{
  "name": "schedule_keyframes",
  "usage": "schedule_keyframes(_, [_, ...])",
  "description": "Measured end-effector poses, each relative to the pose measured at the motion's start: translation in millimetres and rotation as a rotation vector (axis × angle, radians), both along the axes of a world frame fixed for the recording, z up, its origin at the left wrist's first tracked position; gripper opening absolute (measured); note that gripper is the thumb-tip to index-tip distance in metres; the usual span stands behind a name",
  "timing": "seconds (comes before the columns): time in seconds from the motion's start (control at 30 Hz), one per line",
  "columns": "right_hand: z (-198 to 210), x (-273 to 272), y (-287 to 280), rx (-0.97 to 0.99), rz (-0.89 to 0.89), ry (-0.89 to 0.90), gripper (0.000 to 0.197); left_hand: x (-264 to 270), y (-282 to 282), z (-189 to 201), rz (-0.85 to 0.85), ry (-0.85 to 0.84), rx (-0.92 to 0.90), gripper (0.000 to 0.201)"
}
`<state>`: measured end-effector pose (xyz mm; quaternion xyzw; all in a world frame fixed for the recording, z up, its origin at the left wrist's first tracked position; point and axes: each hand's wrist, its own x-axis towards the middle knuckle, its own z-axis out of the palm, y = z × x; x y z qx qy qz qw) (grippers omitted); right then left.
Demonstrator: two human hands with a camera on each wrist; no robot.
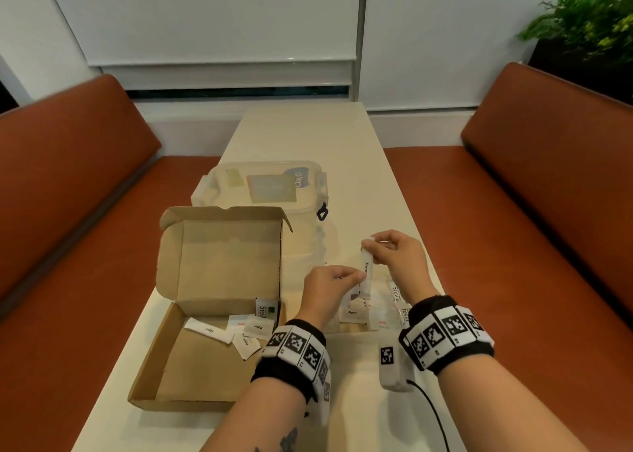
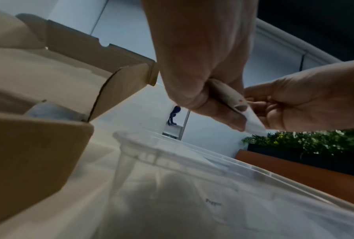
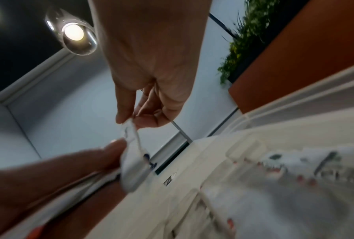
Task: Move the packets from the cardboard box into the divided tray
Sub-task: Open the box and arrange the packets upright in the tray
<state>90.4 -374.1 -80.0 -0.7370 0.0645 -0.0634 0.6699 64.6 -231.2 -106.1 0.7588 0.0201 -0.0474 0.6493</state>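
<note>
Both wrists hover above the counter (image 1: 342, 400), left hand (image 1: 329, 287) and right hand (image 1: 397, 256) pinching one light, limp sugar packet (image 1: 365, 273) by its ends.

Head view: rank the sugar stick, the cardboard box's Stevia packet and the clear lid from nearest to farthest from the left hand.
From the left hand:
1. Sugar stick, pinched at its fingertips, right hand holding the top.
2. Stevia packet, leftward, in the cardboard box.
3. Clear lid, beyond the box.
</note>
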Motion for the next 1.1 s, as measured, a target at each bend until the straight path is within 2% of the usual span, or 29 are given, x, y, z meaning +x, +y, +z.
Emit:
schedule_keyframes(0.2, [-17,-9,21,0.003,0.117,0.099,0.010,2,13,-1,0.103,-0.020,0.013,0.008])
schedule_keyframes(0.3, [-22,-9,27,0.004,0.054,0.134,0.013,3,21,-4,0.167,-0.045,0.083,0.019])
schedule_keyframes(0.4, [-27,-8,33,-0.158,-0.020,0.197,0.015,5,28,-4,0.278,-0.078,0.153,0.025])
schedule_keyframes(0.57, [-36,-12,56,-0.362,0.131,0.231,0.012,4,33,-4,0.334,-0.088,0.181,0.033])
schedule_keyframes(0.77, [-48,-12,73,-0.587,0.210,0.191,0.008,2,38,-6,0.332,-0.047,0.166,0.039])
schedule_keyframes(0.83, [-50,-11,74,-0.623,0.212,0.179,0.014,2,38,-6,0.313,-0.033,0.154,0.040])
schedule_keyframes(0.97, [-54,-9,72,-0.720,0.262,0.189,0.040,1,38,-9,0.286,-0.008,0.096,0.040])
schedule_keyframes(1.1, [-55,-10,69,-0.819,0.295,0.189,0.041,0,35,-10,0.260,0.025,0.002,0.050])
